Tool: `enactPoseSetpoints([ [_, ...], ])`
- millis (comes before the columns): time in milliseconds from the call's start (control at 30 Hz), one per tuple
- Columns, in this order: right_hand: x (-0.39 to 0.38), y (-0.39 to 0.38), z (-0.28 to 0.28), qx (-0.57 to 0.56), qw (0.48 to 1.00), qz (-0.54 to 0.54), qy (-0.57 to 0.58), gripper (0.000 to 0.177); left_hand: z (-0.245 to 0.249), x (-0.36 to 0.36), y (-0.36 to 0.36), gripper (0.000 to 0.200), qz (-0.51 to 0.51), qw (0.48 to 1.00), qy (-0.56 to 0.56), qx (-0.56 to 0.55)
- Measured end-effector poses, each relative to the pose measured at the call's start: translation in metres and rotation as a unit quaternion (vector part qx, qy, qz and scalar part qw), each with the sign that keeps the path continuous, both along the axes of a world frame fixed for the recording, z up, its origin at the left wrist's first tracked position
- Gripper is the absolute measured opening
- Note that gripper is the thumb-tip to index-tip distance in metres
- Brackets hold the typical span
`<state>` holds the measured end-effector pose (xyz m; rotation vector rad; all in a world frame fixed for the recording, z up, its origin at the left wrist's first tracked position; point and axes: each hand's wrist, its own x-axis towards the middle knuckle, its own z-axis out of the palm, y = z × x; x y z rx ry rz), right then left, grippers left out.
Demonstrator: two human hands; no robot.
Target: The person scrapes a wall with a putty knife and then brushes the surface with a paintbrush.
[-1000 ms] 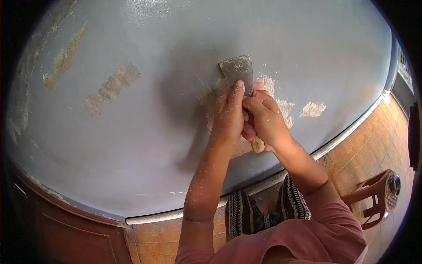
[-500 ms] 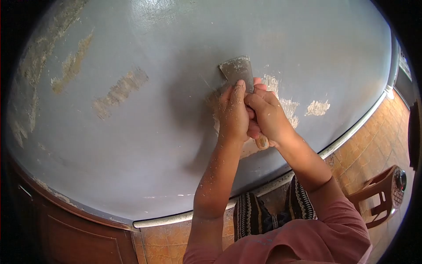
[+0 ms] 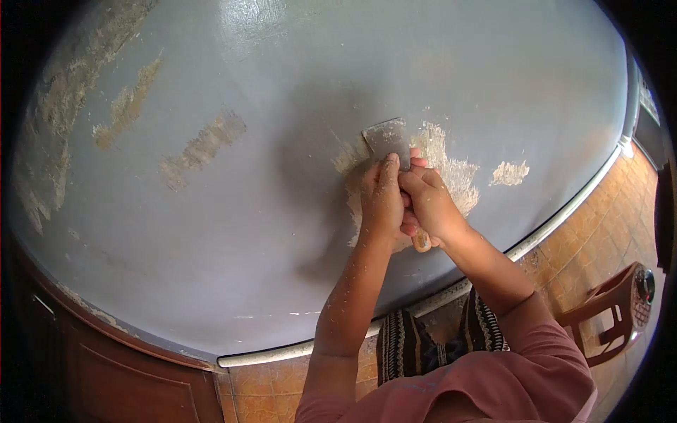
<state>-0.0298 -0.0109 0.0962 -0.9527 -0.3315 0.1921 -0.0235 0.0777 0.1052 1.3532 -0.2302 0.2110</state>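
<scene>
A scraper (image 3: 388,139) with a wide metal blade and a wooden handle lies in both my hands, its blade against the grey wall (image 3: 296,211). My left hand (image 3: 382,201) is closed on it, thumb resting along the base of the blade. Wrapped round the handle is my right hand (image 3: 431,204), and the rounded handle end shows below the fingers. Around the blade and hands is a rough patch of pale, scraped surface (image 3: 455,176). Small flakes cling to my forearms.
Other scraped patches mark the wall at the left (image 3: 201,151) and right (image 3: 509,173). A pale pipe (image 3: 282,354) runs along the wall's base. A brown plastic stool (image 3: 610,314) stands on the tiled floor at the right. Brown wooden panelling (image 3: 134,384) is at lower left.
Both hands and the scraper have moved down the wall, uncovering more of the rough patch above them. The grip looks the same.
</scene>
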Motion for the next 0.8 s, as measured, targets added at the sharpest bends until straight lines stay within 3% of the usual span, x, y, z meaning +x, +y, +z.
enactPoseSetpoints([
  [233, 0.0, -0.015, -0.015, -0.013, 1.0, -0.006, -0.02, 0.026, -0.013, -0.003, -0.014, 0.038, -0.058, 0.995, 0.037, -0.069],
  [300, 0.003, -0.017, -0.029, -0.017, 0.997, -0.062, -0.039, 0.027, -0.024, 0.012, -0.016, 0.037, -0.035, 0.999, 0.003, -0.013],
  [400, 0.019, -0.021, -0.011, -0.01, 0.997, -0.038, -0.066, 0.029, -0.001, 0.024, -0.014, 0.037, -0.028, 0.997, -0.014, 0.074],
  [500, 0.016, -0.024, -0.003, 0.003, 0.999, -0.028, -0.045, 0.03, 0.007, 0.019, -0.021, 0.035, -0.05, 0.999, -0.01, -0.002],
  [533, 0.008, -0.027, -0.009, -0.014, 0.999, -0.037, -0.033, 0.03, -0.005, 0.02, -0.019, 0.034, -0.028, 0.998, 0.027, 0.043],
  [667, 0.009, -0.026, -0.028, -0.017, 0.999, -0.043, 0.002, 0.031, -0.037, 0.019, -0.027, 0.034, -0.016, 0.999, 0.01, -0.037],
  [800, 0.019, -0.028, -0.005, 0.01, 0.999, -0.018, -0.044, 0.03, 0.009, 0.027, -0.024, 0.035, -0.02, 0.999, -0.01, 0.024],
])
